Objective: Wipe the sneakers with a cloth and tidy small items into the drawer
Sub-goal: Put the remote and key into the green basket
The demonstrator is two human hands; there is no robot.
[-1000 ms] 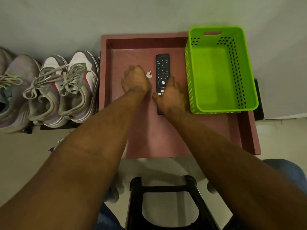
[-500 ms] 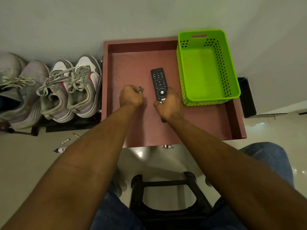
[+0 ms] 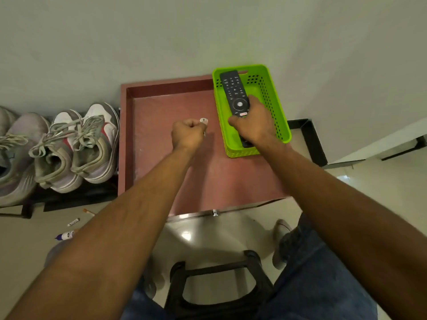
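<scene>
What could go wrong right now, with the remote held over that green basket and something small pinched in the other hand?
The right hand grips the remote only at its near end, above the green basket; let go early, it could drop hard or tip over the rim. The left hand pinches a small pale item over the drawer; if it slips, it could bounce out to the floor, where other small bits already lie.

No text, brand or number can be read anywhere in the view; the remote control (image 3: 234,93), at about 1 o'clock from the view's centre, bears rows of buttons whose markings are too small to read; a small red button at its near end carries a mark that is blurred; the sneakers (image 3: 76,144) at 9 o'clock show no readable label.
</scene>
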